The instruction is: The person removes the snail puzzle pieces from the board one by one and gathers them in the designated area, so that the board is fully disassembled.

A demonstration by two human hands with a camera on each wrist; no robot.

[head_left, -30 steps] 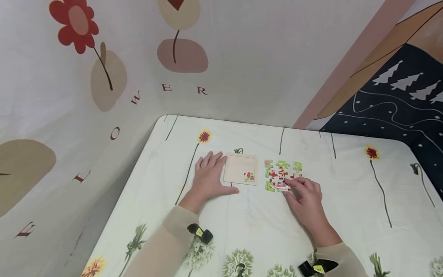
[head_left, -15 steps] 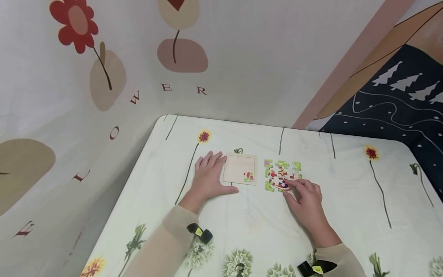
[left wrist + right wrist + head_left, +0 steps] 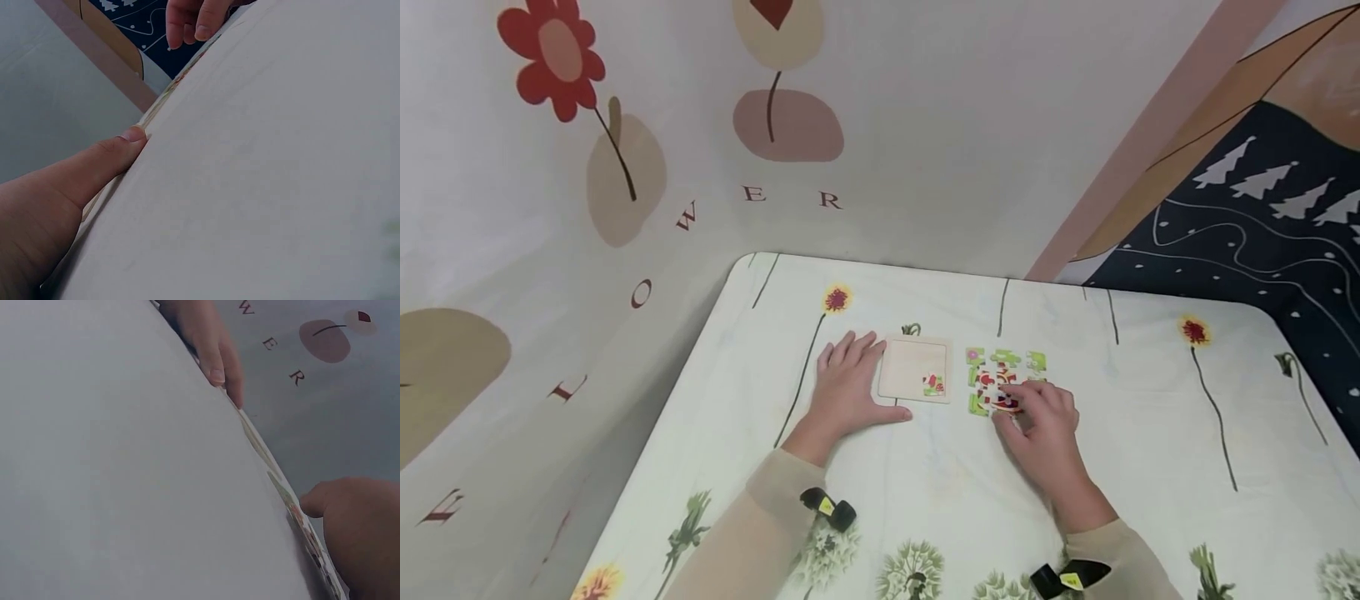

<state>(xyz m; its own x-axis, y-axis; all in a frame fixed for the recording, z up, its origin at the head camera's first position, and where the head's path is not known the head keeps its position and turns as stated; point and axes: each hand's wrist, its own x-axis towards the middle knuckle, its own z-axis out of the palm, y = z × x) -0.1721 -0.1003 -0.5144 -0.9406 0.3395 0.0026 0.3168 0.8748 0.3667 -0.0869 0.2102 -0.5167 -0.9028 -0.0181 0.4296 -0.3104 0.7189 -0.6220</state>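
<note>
In the head view my left hand (image 3: 844,387) rests with spread fingers along the left side of a square wooden puzzle board (image 3: 910,367). Its thumb lies on the cloth just below the board. One red, white and green puzzle piece (image 3: 933,384) sits in the board's lower right corner. To the right of the board, several puzzle pieces (image 3: 974,355) lie in a loose square, green at the edges and red inside. My right hand (image 3: 1043,429) holds a red and white puzzle piece (image 3: 1006,403) in the bottom row, index fingertip at its upper side and thumb at its lower side.
A white tablecloth (image 3: 940,475) with printed flowers covers the table. A pale printed curtain (image 3: 917,183) hangs behind and to the left, a dark panel with white trees (image 3: 1247,217) at the back right. Each wrist wears a black strap (image 3: 829,508).
The piece under my right hand was tilted up between thumb and index finger; now it lies flatter. The right hand has shifted slightly left over the pieces. My left hand stays by the board.
</note>
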